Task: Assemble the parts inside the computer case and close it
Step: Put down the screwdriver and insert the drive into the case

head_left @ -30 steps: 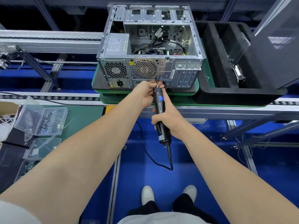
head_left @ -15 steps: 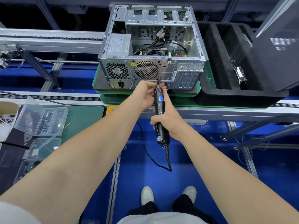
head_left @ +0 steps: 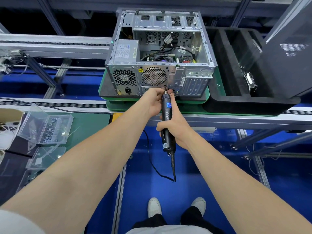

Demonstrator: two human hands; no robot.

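- Computer case (head_left: 175, 78) lies mid-frame on a green pallet (head_left: 152, 105) on the conveyor, its open side up and rear panel toward the person.
- Far left, a cardboard box (head_left: 8, 115) is cut off by the frame edge; just beside it, an open clear plastic box (head_left: 50, 129) holds small screws, too small to tell apart.
- Power supply (head_left: 125, 51) in the case's left corner bears a printed label, too fine to read; a yellow warning triangle (head_left: 141, 70) sits beside the rear fan grille.
- Left hand (head_left: 152, 103) curls round the nose of the electric screwdriver (head_left: 166, 108), its fingertips hidden behind the tool.
- The screwdriver's bit meets the rear panel below the fan grille; any screw there is hidden. Its blue label cannot be read.
- Right hand (head_left: 175, 125) grips the tool's body.
- Black foam tray (head_left: 224, 81) stands just beside the case; a dark panel (head_left: 290, 56), cut off at the right, covers part of it.
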